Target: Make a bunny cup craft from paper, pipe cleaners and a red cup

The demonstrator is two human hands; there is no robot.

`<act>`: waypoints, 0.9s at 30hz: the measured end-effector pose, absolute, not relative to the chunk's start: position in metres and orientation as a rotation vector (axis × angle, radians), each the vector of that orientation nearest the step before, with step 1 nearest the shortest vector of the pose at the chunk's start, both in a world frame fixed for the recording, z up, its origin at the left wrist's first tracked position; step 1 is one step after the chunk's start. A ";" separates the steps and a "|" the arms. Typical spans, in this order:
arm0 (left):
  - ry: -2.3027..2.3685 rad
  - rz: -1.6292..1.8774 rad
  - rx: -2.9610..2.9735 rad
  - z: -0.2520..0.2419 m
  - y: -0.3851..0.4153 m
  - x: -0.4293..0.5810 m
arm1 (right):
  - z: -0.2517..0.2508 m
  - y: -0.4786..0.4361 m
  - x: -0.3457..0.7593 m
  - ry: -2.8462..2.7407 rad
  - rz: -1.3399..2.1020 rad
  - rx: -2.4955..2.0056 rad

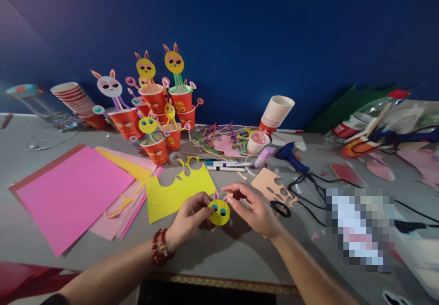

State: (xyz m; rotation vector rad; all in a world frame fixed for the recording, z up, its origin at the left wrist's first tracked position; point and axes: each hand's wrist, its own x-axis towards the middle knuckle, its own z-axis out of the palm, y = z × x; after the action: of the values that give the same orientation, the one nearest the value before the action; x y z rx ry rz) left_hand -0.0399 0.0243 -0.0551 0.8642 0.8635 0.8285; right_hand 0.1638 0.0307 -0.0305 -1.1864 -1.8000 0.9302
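My left hand point(195, 213) pinches a round yellow paper rabbit face point(219, 214) between thumb and fingers, above the grey table. The face has blue-lidded eyes and two pink ears. My right hand point(252, 206) is at the face's upper right, its thumb and forefinger around the right paper ear point(227, 198). Behind my left hand lies a yellow paper sheet point(178, 188) with round cut-outs. A peach sheet point(269, 181) with holes lies beyond my right hand, and a black ring point(280, 208) lies beside it.
Red paper cups point(156, 152) with rabbit figures stand at the back left. Pink sheets point(75, 190) cover the left side. Markers point(228, 164), a glue stick point(264, 157) and a blue glue gun point(293, 156) lie behind my hands. Black cables point(308, 195) cross the right.
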 end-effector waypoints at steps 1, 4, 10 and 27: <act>0.864 0.826 0.867 -0.056 0.024 -0.040 | -0.031 0.031 0.164 -1.802 0.927 -1.187; 0.872 0.827 0.874 -0.057 0.024 -0.040 | -0.031 0.030 0.164 -1.808 0.923 -1.182; 0.887 0.822 0.864 -0.057 0.025 -0.041 | -0.031 0.030 0.165 -1.806 0.948 -1.159; 0.905 0.810 0.865 -0.053 0.026 -0.040 | -0.030 0.029 0.165 -1.826 0.944 -1.134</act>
State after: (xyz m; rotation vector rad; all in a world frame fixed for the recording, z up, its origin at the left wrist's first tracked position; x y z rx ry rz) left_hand -0.0398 0.0259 -0.0527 0.8652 0.9055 0.8096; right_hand 0.1651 0.0290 -0.0302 -1.1340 -1.8257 0.9436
